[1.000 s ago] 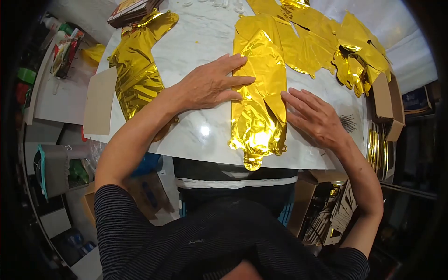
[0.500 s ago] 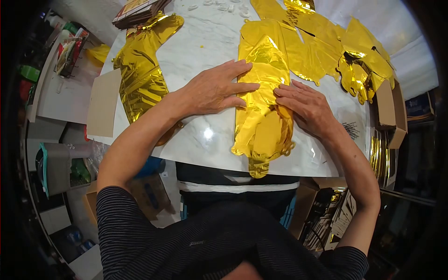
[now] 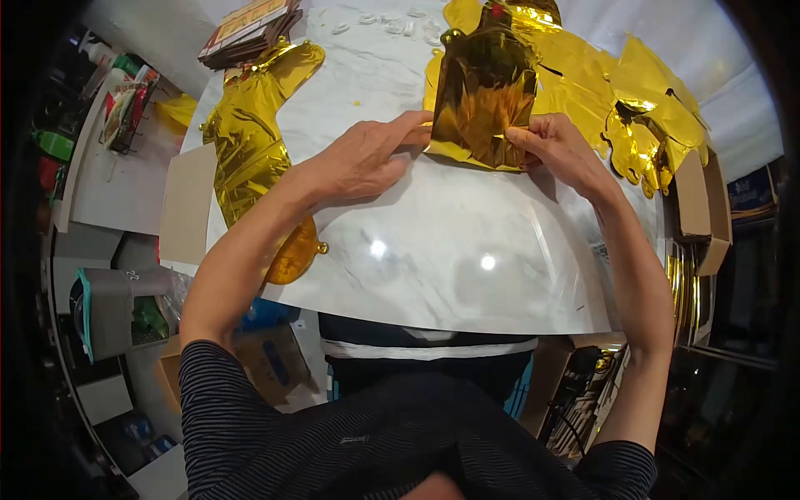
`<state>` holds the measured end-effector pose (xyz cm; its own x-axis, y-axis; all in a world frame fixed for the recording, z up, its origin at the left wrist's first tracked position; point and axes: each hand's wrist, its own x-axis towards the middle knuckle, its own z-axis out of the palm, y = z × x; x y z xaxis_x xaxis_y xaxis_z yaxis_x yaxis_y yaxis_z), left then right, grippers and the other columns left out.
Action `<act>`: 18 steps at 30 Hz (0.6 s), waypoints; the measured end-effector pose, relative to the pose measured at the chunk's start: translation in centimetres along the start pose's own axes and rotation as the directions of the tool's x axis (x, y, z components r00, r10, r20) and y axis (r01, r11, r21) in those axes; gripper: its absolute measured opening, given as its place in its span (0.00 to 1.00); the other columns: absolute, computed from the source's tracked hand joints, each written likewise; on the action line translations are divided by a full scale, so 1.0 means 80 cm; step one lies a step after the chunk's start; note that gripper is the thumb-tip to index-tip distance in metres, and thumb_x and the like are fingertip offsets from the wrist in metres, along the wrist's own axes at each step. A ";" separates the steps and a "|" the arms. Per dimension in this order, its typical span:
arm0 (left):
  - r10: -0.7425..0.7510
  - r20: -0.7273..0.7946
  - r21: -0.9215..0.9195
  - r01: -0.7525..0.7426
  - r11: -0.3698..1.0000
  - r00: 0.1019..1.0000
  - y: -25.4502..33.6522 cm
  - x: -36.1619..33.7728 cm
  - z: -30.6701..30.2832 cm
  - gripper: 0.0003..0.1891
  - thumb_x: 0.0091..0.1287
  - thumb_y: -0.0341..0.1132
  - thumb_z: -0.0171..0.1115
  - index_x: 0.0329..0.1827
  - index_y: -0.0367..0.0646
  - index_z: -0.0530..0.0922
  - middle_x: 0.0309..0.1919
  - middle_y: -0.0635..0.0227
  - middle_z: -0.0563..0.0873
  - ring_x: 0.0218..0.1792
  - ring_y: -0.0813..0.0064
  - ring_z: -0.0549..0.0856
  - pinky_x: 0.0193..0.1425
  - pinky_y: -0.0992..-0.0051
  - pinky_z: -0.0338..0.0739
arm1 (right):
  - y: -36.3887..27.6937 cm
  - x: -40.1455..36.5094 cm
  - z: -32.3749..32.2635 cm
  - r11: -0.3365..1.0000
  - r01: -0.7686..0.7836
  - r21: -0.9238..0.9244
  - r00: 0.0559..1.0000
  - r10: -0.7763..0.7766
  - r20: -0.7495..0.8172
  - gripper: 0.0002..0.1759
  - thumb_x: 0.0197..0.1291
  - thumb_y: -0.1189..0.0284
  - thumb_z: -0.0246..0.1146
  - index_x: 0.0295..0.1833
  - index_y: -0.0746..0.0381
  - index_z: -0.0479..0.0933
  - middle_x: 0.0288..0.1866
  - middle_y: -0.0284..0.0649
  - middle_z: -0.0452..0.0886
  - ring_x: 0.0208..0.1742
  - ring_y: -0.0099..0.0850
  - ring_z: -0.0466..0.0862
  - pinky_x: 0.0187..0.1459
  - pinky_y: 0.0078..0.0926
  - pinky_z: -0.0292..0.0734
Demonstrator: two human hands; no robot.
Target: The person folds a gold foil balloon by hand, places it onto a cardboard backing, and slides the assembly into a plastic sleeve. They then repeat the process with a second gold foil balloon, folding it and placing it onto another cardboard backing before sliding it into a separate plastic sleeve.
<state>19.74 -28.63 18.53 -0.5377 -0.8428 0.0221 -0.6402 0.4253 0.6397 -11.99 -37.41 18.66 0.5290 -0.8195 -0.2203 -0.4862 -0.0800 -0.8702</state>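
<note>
A flat gold foil balloon lies folded on the table in front of me, its lower part doubled up and away so that a darker, shiny side faces me. My right hand pinches the near right edge of the foil between thumb and fingers. At the near left corner, my left hand has its fingertips closed on the foil edge; some of them are hidden behind it. Another flat gold foil balloon lies at the left, beside my left forearm.
More gold foil balloons lie heaped at the back right. A stack of printed cards or packets sits at the back left, near small clear pieces. An open cardboard box stands at the right edge of the marble-patterned table.
The near end of the balloon has been lifted and folded away from me. My hands have gone from lying flat on the foil to gripping its near edge.
</note>
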 end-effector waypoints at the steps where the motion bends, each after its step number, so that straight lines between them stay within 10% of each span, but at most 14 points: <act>1: -0.001 -0.043 -0.007 0.000 1.000 0.999 -0.004 0.000 0.003 0.32 0.70 0.29 0.61 0.77 0.36 0.64 0.61 0.47 0.90 0.59 0.42 0.88 0.64 0.54 0.82 | 0.001 0.006 -0.003 0.999 -0.035 0.006 0.999 0.035 0.004 0.23 0.80 0.58 0.67 0.31 0.60 0.79 0.27 0.26 0.78 0.28 0.16 0.76 0.35 0.20 0.80; 8: -0.211 -0.209 -0.289 0.146 0.946 0.955 -0.001 0.013 0.019 0.37 0.70 0.44 0.76 0.75 0.31 0.73 0.47 0.55 0.96 0.50 0.59 0.94 0.60 0.66 0.83 | 0.001 0.021 -0.001 0.997 -0.075 0.023 0.997 0.074 0.002 0.23 0.81 0.58 0.66 0.32 0.59 0.77 0.26 0.26 0.76 0.27 0.16 0.76 0.31 0.20 0.79; 18: -0.279 -0.327 -0.263 0.197 0.945 0.903 0.011 0.018 0.032 0.38 0.67 0.39 0.79 0.76 0.29 0.72 0.34 0.61 0.95 0.38 0.71 0.91 0.53 0.71 0.83 | 0.003 0.024 0.007 0.997 -0.077 0.026 0.993 0.079 -0.084 0.23 0.82 0.58 0.62 0.36 0.65 0.80 0.25 0.31 0.79 0.23 0.20 0.79 0.28 0.22 0.78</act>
<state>16.99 -28.67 17.17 -0.1274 -0.9875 0.0926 -0.5661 0.1491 0.8107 -10.66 -38.67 17.80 0.4289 -0.8679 -0.2504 -0.5070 -0.0019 -0.8619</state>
